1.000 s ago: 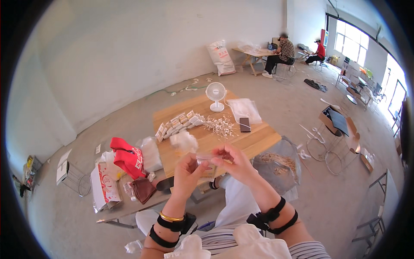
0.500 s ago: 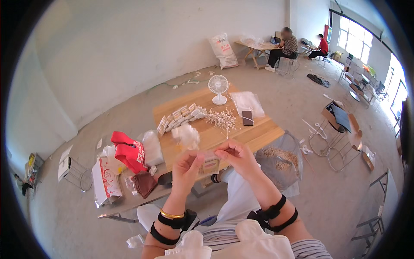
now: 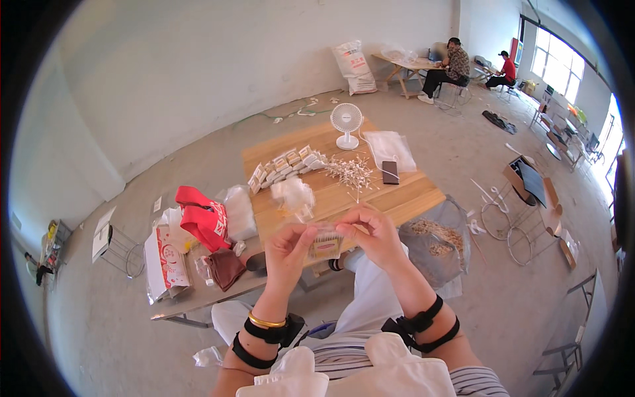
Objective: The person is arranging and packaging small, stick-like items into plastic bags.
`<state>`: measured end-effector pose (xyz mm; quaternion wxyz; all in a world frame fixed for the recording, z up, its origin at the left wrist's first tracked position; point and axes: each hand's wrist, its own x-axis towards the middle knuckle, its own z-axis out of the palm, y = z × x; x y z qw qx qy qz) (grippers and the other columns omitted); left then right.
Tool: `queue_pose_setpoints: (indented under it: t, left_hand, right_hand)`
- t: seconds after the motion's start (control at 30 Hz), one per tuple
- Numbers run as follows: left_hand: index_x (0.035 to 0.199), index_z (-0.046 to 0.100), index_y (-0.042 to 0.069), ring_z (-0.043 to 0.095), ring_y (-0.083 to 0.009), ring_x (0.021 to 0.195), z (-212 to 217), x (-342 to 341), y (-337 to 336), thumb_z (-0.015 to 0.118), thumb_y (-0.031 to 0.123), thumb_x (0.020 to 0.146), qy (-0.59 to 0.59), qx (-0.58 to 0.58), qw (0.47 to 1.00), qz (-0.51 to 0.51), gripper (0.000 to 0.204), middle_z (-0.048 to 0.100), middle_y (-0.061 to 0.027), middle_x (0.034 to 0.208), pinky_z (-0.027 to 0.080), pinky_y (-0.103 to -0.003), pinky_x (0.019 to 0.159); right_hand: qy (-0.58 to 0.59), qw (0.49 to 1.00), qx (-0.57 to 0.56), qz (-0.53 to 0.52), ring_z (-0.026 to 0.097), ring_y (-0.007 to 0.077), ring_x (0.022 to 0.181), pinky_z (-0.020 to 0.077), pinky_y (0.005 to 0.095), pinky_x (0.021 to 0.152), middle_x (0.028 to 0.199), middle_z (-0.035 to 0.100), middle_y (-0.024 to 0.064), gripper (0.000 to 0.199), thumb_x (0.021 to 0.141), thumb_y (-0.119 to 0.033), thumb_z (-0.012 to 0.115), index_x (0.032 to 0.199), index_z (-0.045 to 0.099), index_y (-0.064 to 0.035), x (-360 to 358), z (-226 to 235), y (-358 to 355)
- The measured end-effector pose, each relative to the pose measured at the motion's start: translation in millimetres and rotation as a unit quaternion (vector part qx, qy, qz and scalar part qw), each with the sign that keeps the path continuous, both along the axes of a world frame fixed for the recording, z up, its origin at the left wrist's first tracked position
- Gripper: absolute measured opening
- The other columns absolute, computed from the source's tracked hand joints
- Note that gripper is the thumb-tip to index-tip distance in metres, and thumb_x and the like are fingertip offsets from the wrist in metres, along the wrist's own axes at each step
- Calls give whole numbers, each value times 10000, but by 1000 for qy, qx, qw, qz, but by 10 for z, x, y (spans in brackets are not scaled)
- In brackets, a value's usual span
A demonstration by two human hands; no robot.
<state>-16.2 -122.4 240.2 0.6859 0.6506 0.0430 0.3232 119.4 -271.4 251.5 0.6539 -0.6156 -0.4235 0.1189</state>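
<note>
Between my two hands hangs a small clear packet of cotton swabs (image 3: 325, 247) with a printed label, held over the near edge of the wooden table (image 3: 390, 208). My left hand (image 3: 289, 251) pinches its upper left corner with thumb and finger. At the upper right corner, my right hand (image 3: 368, 233) pinches it the same way. Just beyond lies a loose heap of cotton swabs (image 3: 350, 173). Left of the heap, filled swab packets (image 3: 284, 165) stand in stacked rows. Crumpled clear plastic bags (image 3: 293, 197) lie nearer me.
A white fan (image 3: 346, 124), a dark power bank (image 3: 390, 173) and a clear plastic sheet (image 3: 391, 149) sit on the table's far side. A red bag (image 3: 202, 218) and a white-and-red box (image 3: 167, 263) are at left. A bag of loose sticks (image 3: 436, 241) stands at right. Two people sit farther back.
The view has shifted slightly, so the scene sits a little right. Both hands still pinch the packet's top, which now hangs with its label more plainly in sight.
</note>
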Motion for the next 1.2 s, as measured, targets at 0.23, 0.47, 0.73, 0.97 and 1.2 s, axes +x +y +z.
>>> queue_pose_setpoints:
  t: [0.23,0.47,0.73,0.97,1.2]
  left_hand:
    - [1009,717,-8,646,-88,911,-183,82,-6,679,129,972,-27,-42,998,25,147,742,-68,1022,496,-245,848]
    - [1019,710,-6,638,-116,1040,-259,128,127,678,67,951,48,13,998,24,105,699,-120,1199,486,-279,945]
    - [997,730,-8,645,-147,1043,-391,137,162,706,74,932,36,65,994,80,106,706,-130,1183,488,-291,948]
    - [1058,735,-33,668,-133,981,-309,74,94,709,81,935,91,-49,994,47,170,747,-112,1055,507,-271,909]
    - [1058,737,-37,671,-124,943,-305,114,58,699,62,938,77,-51,994,53,161,750,-102,1037,514,-260,880]
  right_hand:
    - [-10,999,28,-12,625,175,864,477,299,806,888,677,72,101,848,-84,752,921,747,-14,20,-144,109]
    - [-45,999,-19,-9,614,145,911,477,271,825,967,635,56,73,865,-56,739,907,705,-6,25,-161,170]
    - [-31,999,-38,6,632,197,940,480,317,875,976,666,83,140,860,-122,753,968,742,-33,36,-298,284]
    - [0,999,-40,23,635,202,958,476,320,884,986,665,85,130,864,-116,749,970,750,-40,82,-358,289]
    - [-26,998,-48,2,633,200,940,475,317,870,955,659,82,126,856,-113,756,959,749,-41,78,-329,266]
